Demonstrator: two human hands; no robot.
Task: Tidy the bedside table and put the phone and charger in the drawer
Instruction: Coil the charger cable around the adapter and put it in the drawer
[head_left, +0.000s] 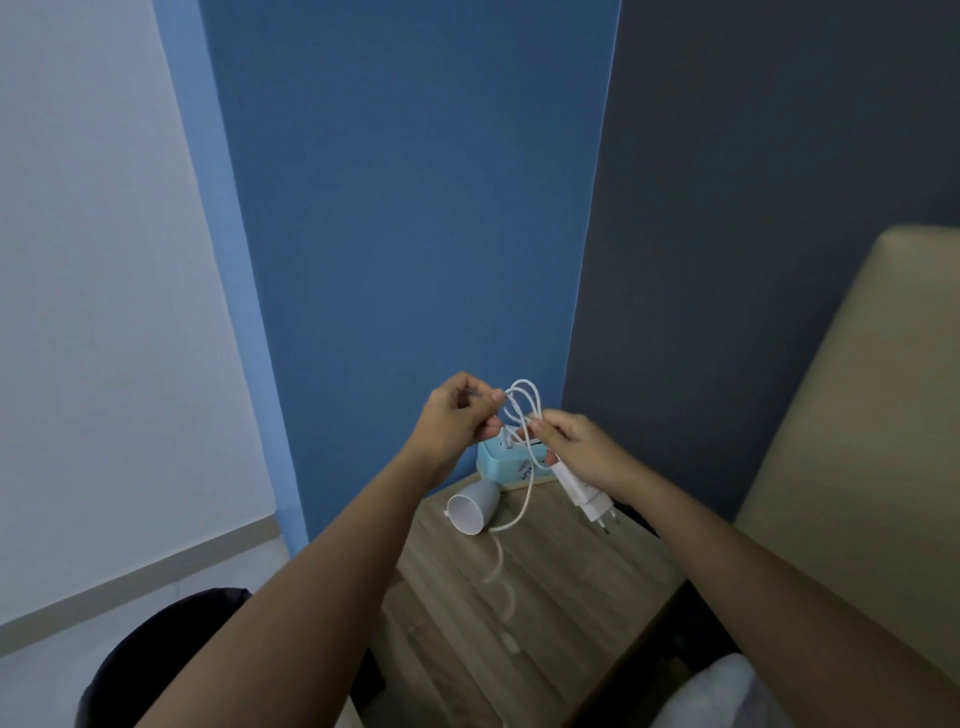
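Above the wooden bedside table (561, 613), both hands hold a white charger. My right hand (582, 449) grips the plug block (584, 493) and part of the looped white cable (524, 410). My left hand (460, 413) pinches the cable loops between thumb and fingers. The free end of the cable (501, 566) hangs down, blurred, over the tabletop. No phone is in sight, and no drawer shows.
A white cup (470, 509) lies on its side at the table's back left. A light blue box-shaped object (511, 462) stands against the blue wall behind the hands. A beige headboard (857, 415) rises on the right. A dark item (171, 654) sits on the floor at left.
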